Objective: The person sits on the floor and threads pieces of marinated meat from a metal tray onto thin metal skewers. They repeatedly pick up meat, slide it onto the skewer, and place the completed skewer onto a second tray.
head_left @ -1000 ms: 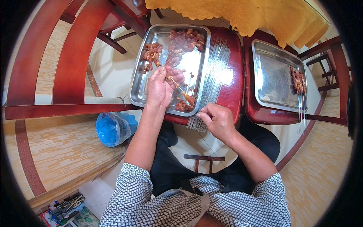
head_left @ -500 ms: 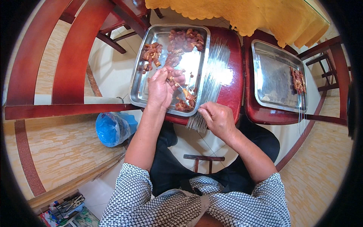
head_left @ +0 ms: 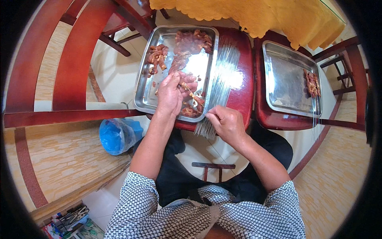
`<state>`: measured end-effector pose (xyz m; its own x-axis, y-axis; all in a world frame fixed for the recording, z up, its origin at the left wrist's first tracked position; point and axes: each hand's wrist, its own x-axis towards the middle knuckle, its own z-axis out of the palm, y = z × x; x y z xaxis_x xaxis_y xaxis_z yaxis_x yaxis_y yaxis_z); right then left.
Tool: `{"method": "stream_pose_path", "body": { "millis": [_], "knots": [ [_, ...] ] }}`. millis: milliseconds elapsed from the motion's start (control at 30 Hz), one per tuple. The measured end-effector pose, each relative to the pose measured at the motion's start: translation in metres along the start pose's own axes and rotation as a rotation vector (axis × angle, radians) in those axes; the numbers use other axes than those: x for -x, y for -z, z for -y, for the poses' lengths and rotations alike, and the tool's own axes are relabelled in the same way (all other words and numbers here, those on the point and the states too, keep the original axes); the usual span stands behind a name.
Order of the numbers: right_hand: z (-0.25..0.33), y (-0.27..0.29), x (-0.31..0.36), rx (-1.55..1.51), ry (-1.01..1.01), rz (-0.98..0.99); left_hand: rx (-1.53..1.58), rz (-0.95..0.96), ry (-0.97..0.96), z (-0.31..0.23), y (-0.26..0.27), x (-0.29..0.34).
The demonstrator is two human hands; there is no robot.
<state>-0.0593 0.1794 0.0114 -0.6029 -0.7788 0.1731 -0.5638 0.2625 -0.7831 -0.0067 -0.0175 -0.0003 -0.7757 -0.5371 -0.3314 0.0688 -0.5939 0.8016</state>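
My right hand (head_left: pixel 227 122) pinches the lower end of a thin metal skewer just past the near right corner of a steel tray (head_left: pixel 138 93). The skewer slants up and left over the tray, with meat pieces (head_left: pixel 196 99) on it. At its far end, my left hand (head_left: pixel 174 92) closes thumb and fingers around a small piece of meat; the skewer's tip is hidden there. Raw, reddish marinated meat lies in the tray: a large pile (head_left: pixel 193 42) at the back, a smaller heap (head_left: pixel 157 55) at the left and more at the near right.
A bundle of bare metal skewers (head_left: pixel 224 71) lies on the red stool (head_left: pixel 242 85) beside the tray. To the right, a second steel tray (head_left: pixel 278 93) holds loaded meat skewers (head_left: pixel 312 84), their ends past its rim. A blue-lined bin (head_left: pixel 113 136) stands at the left, near a wooden chair (head_left: pixel 75 59).
The whole view has shifted slightly left. My right hand has moved a little closer to my left, and the skewer's meat sits nearer the tray's near right corner.
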Motion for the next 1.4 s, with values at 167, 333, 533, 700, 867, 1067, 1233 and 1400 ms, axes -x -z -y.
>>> {"method": "stream_pose_path", "body": {
  "millis": [167,333,533,700,867,1067,1233,1400],
  "knots": [
    [0.0,0.0,-0.002,-0.018,-0.035,-0.024,-0.057,-0.002,0.058,0.0,-0.011,0.007],
    [0.0,0.0,-0.002,-0.004,-0.034,-0.028,-0.037,0.009,0.095,0.006,-0.013,0.009],
    [0.0,0.0,-0.002,-0.021,-0.056,-0.029,-0.075,0.008,0.089,0.004,-0.015,0.013],
    [-0.003,0.001,-0.002,-0.218,-0.132,-0.044,0.033,0.006,0.09,0.0,-0.005,0.01],
    [-0.01,0.004,-0.003,-0.425,-0.227,0.008,-0.031,0.006,-0.017,-0.006,0.003,0.004],
    [-0.016,0.018,0.0,-0.508,-0.257,-0.043,-0.407,-0.349,-0.188,-0.043,0.043,-0.012],
    [-0.017,0.021,0.0,-0.479,-0.285,-0.028,-1.004,-0.382,-0.269,-0.049,0.082,-0.022],
    [-0.015,0.027,-0.001,-0.394,-0.237,-0.023,-1.464,-0.434,-0.551,-0.045,0.089,-0.027]
  ]
}}
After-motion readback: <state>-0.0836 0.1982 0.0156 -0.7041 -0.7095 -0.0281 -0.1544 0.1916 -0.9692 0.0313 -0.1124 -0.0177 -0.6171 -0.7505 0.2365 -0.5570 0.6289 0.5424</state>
